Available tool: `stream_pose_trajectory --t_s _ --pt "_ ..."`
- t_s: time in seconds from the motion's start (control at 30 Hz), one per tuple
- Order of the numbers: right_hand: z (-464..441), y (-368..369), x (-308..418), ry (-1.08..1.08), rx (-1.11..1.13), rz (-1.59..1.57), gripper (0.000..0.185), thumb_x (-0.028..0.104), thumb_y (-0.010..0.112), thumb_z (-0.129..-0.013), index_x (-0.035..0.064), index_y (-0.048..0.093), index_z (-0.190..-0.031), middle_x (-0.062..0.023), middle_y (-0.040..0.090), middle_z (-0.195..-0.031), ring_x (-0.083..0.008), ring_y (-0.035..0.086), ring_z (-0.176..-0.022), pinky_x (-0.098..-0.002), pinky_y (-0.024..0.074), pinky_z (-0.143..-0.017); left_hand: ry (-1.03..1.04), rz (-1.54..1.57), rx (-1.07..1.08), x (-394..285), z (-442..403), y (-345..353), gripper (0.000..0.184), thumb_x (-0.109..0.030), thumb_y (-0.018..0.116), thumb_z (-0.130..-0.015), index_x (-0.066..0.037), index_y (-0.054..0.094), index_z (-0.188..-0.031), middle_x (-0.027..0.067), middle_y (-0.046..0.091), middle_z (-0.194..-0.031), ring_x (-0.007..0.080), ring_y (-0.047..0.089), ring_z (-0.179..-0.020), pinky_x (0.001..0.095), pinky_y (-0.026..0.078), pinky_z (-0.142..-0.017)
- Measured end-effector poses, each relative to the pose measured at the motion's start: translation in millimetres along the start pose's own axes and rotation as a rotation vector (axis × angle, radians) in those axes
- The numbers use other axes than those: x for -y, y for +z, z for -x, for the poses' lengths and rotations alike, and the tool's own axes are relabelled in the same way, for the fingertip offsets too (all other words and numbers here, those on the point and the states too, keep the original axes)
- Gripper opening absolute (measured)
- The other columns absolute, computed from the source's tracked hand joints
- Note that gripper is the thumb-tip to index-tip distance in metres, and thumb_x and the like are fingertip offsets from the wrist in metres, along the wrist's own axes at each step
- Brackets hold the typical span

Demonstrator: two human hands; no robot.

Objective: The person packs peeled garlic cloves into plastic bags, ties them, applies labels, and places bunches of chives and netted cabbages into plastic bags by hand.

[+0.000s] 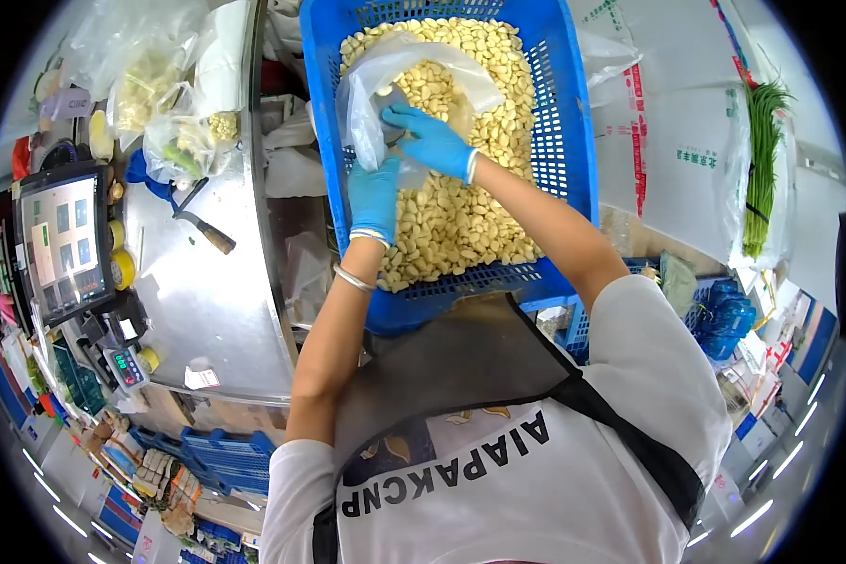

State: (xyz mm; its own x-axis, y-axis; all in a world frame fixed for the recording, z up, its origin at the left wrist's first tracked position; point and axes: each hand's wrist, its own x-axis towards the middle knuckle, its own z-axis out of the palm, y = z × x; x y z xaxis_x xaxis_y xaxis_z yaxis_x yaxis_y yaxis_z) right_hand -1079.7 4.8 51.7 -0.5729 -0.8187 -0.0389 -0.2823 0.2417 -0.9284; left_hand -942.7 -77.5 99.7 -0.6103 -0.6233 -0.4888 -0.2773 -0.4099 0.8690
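Pale, flat, bean-like pieces [479, 221] fill a blue perforated crate [569, 122]. A clear plastic bag [362, 103] lies open over them, with some pieces visible through and inside its mouth. My left hand [374, 199], in a blue glove, is closed on the bag's near left edge. My right hand [432, 141], also gloved in blue, reaches in at the bag's mouth, its fingertips beside a shiny, clear or metallic object [390, 97] that is hard to make out. What the right fingers hold, if anything, is hidden.
Left of the crate, a metal counter [197, 310] bears a knife [207, 230], bagged vegetables [174, 146], a touchscreen [66, 244] and a small scale display [127, 367]. White foam boxes [677, 141] and long green vegetables [761, 169] stand at the right.
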Motion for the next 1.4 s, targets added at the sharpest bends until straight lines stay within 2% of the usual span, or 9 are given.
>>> stream_pose_trajectory --t_s 0.07,0.37,0.6,0.8,0.9,1.07,1.13,1.27,1.4 --pt "1.6 -16.5 -18.1 0.134 -0.109 -0.252 0.031 0.001 0.048 -0.086 0.0081 0.069 -0.107 -0.0131 0.064 -0.104 -0.0304 0.061 -0.099 -0.0359 0.0469 -0.093 0.007 0.024 -0.013 3.4 -4.1 -2.4 0.027 -0.01 0.065 -0.087 0.002 0.062 -0.111 0.0045 0.063 -0.095 0.0114 0.06 -0.08 0.0249 0.049 -0.067" --pt "-33.2 -26.3 -57.8 0.159 0.003 0.778 0.022 0.015 0.053 -0.086 0.0119 0.068 -0.101 -0.0167 0.063 -0.103 -0.0342 0.061 -0.096 -0.0401 0.0496 -0.084 -0.029 0.043 0.006 -6.6 -1.8 -6.9 0.026 -0.011 0.065 -0.088 0.002 0.062 -0.111 0.0033 0.062 -0.095 0.0112 0.059 -0.08 0.025 0.049 -0.071" --pt "-45.5 -11.2 -87.3 0.379 -0.181 0.105 0.019 0.019 0.053 -0.088 0.0068 0.066 -0.093 -0.016 0.064 -0.095 -0.0315 0.063 -0.087 -0.038 0.0499 -0.078 -0.029 0.035 0.001 -7.9 -1.1 -4.1 0.027 -0.012 0.065 -0.088 0.002 0.062 -0.111 0.0038 0.063 -0.095 0.0111 0.059 -0.079 0.0246 0.049 -0.07" --pt "-25.9 -67.3 -23.0 0.169 0.148 0.614 0.021 0.019 0.055 -0.089 0.0044 0.069 -0.097 -0.0146 0.066 -0.085 -0.0229 0.064 -0.082 -0.0357 0.0502 -0.075 -0.039 0.004 -0.01 -16.9 -4.1 -11.2 0.027 -0.012 0.065 -0.089 0.003 0.062 -0.112 0.0048 0.063 -0.092 0.0116 0.061 -0.075 0.0242 0.051 -0.064" --pt "-24.1 -119.3 54.4 0.149 -0.162 -0.906 0.034 0.033 0.062 -0.09 0.0051 0.067 -0.108 -0.0089 0.066 -0.086 -0.0134 0.063 -0.078 -0.0277 0.052 -0.074 -0.054 0.067 -0.019 -17.1 -5.9 -6.3 0.027 -0.011 0.065 -0.088 0.003 0.062 -0.111 0.0052 0.063 -0.092 0.0121 0.062 -0.074 0.024 0.052 -0.063" --pt "-4.8 -84.9 77.3 0.37 -0.018 0.073 0.072 0.043 0.078 -0.072 0.0015 0.054 -0.126 -0.0154 0.061 -0.114 -0.0259 0.062 -0.099 -0.0341 0.05 -0.09 -0.061 0.122 -0.024 -20.7 -5.5 -2.8 0.027 -0.01 0.066 -0.087 0.003 0.062 -0.11 0.0057 0.064 -0.092 0.0129 0.062 -0.074 0.0239 0.053 -0.062" --pt "0.6 -17.0 18.6 0.09 -0.22 0.522 0.082 0.039 0.079 -0.068 -0.001 0.043 -0.129 -0.0201 0.051 -0.127 -0.0347 0.056 -0.111 -0.0413 0.0485 -0.093 -0.046 0.133 -0.011 -17.3 -6.2 -5.4 0.026 -0.01 0.066 -0.087 0.003 0.062 -0.11 0.006 0.064 -0.093 0.0131 0.063 -0.074 0.024 0.053 -0.061" --pt "-24.3 8.7 34.6 0.413 -0.184 0.509 0.065 0.022 0.074 -0.073 0.0031 0.043 -0.127 -0.02 0.048 -0.128 -0.0382 0.051 -0.116 -0.0444 0.0492 -0.09 -0.061 0.091 -0.009 -22.0 -4.4 -11.2 0.024 -0.009 0.066 -0.087 0.003 0.064 -0.107 0.007 0.064 -0.093 0.0135 0.063 -0.074 0.0239 0.053 -0.061" --pt "-11.4 -60.8 50.2 -0.101 -0.376 0.657 0.053 -0.004 0.058 -0.078 0.0128 0.052 -0.128 -0.0135 0.057 -0.125 -0.0321 0.056 -0.113 -0.0373 0.0511 -0.089 -0.067 0.106 0.004 -20.1 -2.8 -12.3 0.022 -0.01 0.066 -0.087 0.003 0.064 -0.105 0.0082 0.064 -0.094 0.0148 0.064 -0.075 0.0242 0.054 -0.062"
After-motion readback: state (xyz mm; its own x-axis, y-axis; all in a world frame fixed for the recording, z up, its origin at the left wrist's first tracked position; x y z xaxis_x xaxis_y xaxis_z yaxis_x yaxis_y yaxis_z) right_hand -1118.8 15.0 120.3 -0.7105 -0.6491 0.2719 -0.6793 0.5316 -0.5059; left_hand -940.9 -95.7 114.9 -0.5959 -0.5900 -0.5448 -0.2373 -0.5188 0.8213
